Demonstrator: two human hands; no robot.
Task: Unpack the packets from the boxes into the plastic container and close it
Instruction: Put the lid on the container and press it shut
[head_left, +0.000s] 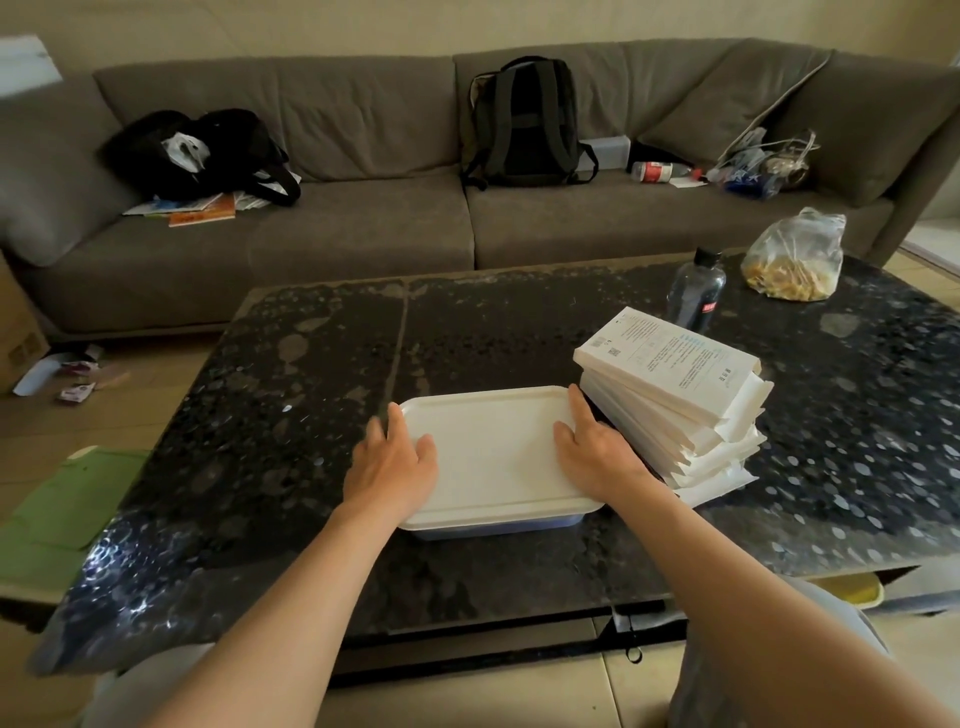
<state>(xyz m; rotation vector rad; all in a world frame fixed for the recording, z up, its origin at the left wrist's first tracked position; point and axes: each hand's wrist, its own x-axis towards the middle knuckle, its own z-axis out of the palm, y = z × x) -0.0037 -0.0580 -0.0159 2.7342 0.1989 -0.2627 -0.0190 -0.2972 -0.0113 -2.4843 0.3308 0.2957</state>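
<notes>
Lying flat on the white lid (493, 457) of the plastic container (498, 529) on the table (311, 415), left hand (392, 462) at its 9 o'clock edge, right hand (589, 452) at 3 o'clock, fingers (581, 410) stretched out and gripping nothing, stack of boxes (675, 374) just beside at 3 o'clock.

The left forearm (291, 587) and the right forearm (727, 561), both bare, are being stretched forward over the near edge of the table (311, 415), converging slightly. The left hand (392, 462) is being held palm down, fingers straight and a little spread, laid across the left rim of the white lid (493, 452); its thumb is being rested on the lid's top. The right hand (592, 452) is being held palm down likewise, fingers together and pointing away, along the lid's right rim toward its far right corner; its thumb is being set inward on the top. Both hands are being kept flat, uncurled.
</notes>
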